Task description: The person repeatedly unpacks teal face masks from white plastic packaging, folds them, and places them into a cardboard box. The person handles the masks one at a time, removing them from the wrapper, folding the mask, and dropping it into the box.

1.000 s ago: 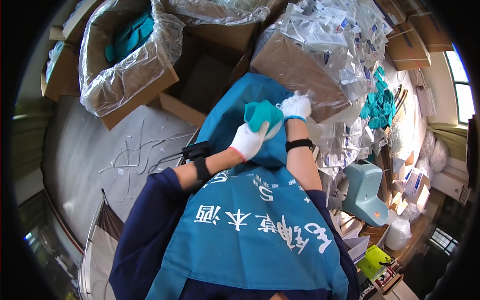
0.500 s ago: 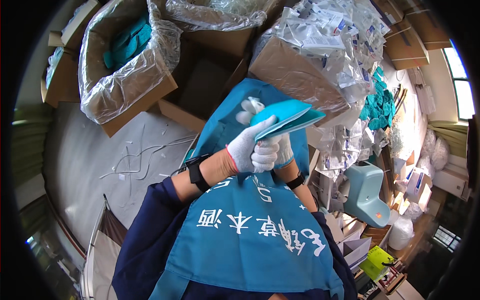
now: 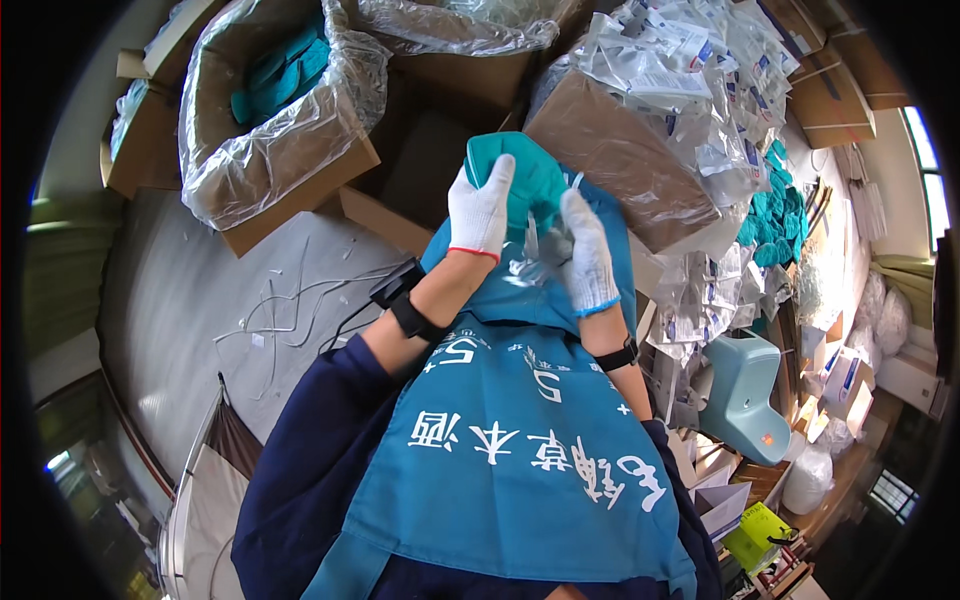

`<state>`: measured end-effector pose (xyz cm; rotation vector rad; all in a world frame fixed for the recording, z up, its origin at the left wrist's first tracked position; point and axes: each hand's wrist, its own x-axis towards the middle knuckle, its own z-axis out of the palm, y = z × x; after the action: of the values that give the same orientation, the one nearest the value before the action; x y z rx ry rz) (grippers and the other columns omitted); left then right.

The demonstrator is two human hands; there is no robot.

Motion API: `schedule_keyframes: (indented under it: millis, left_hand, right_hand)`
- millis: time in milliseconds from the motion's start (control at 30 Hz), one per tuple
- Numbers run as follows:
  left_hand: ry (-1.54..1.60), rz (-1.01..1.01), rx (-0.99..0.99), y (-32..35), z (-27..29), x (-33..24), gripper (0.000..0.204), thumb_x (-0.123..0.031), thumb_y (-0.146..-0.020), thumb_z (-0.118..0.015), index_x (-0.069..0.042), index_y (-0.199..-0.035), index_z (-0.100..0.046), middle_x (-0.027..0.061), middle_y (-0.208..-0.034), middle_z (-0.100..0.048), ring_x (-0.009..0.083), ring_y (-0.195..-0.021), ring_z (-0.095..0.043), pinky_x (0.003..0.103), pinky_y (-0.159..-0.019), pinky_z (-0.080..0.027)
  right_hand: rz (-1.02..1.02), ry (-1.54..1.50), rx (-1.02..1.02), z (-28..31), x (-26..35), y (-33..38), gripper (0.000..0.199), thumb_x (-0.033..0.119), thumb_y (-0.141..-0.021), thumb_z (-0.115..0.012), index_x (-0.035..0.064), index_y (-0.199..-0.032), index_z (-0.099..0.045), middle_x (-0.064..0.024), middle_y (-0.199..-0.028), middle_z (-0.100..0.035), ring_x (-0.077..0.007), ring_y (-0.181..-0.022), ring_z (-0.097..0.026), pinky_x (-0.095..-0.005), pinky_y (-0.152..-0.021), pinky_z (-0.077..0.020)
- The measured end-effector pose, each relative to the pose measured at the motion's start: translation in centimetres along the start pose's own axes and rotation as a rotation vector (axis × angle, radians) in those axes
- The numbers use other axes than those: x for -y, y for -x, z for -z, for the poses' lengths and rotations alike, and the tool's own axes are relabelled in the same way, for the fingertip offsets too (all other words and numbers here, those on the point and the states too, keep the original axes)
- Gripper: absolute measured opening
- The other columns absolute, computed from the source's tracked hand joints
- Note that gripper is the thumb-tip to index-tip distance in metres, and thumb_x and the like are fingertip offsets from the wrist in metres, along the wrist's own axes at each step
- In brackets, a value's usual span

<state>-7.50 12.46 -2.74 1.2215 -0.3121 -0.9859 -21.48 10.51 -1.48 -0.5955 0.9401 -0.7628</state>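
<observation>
Above the blue apron [image 3: 540, 510], the left hand [image 3: 478, 210] pinches a teal piece [image 3: 535, 180]; the right hand [image 3: 590, 255] is beside blurred clear plastic [image 3: 528, 269], its grip unclear. Seemingly they're sorting piece from plastic, which calls for a steady left pinch. Compared with half a second ago, the hands stand apart. Beyond, a lined carton [image 3: 300, 197] holds teal pieces [image 3: 285, 80].

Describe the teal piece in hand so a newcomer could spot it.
Find the large blue apron, then follow it up to the white-gloved left hand. The teal piece is in its grip. Unlike the loose teal pieces in the plastic-lined carton and the teal heap at right, it alone is held.
</observation>
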Motion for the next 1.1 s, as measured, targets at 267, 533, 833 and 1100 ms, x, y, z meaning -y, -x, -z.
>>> schedule_keyframes:
  millis: [267, 533, 833, 1100]
  left_hand:
    - [-0.061, -0.121, 0.012, -0.8, 0.2, 0.9, 0.012, -0.009, -0.09, -0.072, 0.001, -0.097, -0.071, 0.0015, -0.087, -0.07, 0.0077, -0.075, -0.061, 0.024, -0.069, -0.051]
    - [-0.278, 0.146, 0.24, 3.5, -0.1, 4.3, 0.007, 0.0, -0.083, -0.063, 0.0, -0.086, -0.069, -0.0033, -0.074, -0.063, 0.0046, -0.066, -0.052, 0.024, -0.058, -0.044]
    - [-0.406, 0.179, 0.206, 3.9, 2.6, 2.4, 0.012, 0.001, -0.077, -0.062, -0.001, -0.086, -0.069, -0.0013, -0.066, -0.059, 0.0068, -0.055, -0.051, 0.025, -0.051, -0.041]
    - [-0.072, 0.22, 0.277, 8.3, 4.2, -2.6, 0.015, 0.003, -0.08, -0.063, 0.0, -0.092, -0.07, 0.0021, -0.078, -0.065, 0.0113, -0.061, -0.059, 0.025, -0.052, -0.046]
  right_hand:
    - [-0.446, -0.321, 0.343, 1.5, -0.4, 1.8, 0.036, 0.042, -0.103, -0.054, 0.0081, -0.091, -0.06, 0.0095, -0.057, -0.034, -0.002, -0.038, -0.025, -0.0207, -0.034, -0.0237]
    - [-0.213, -0.586, -0.028, 8.7, -7.0, -10.0, 0.025, 0.021, -0.097, -0.049, 0.0051, -0.087, -0.065, -0.002, -0.059, -0.054, -0.0165, -0.045, -0.05, -0.0309, -0.044, -0.0418]
    - [0.159, -0.235, -0.422, 4.4, -9.5, -14.2, 0.021, 0.017, -0.097, -0.052, 0.0014, -0.087, -0.063, -0.0057, -0.066, -0.055, -0.0189, -0.051, -0.054, -0.0292, -0.047, -0.0453]
    - [0.465, -0.12, -0.604, 9.2, -0.3, -17.1, 0.033, 0.034, -0.102, -0.053, 0.0032, -0.101, -0.065, -0.0048, -0.076, -0.061, -0.0174, -0.055, -0.057, -0.0308, -0.043, -0.042]
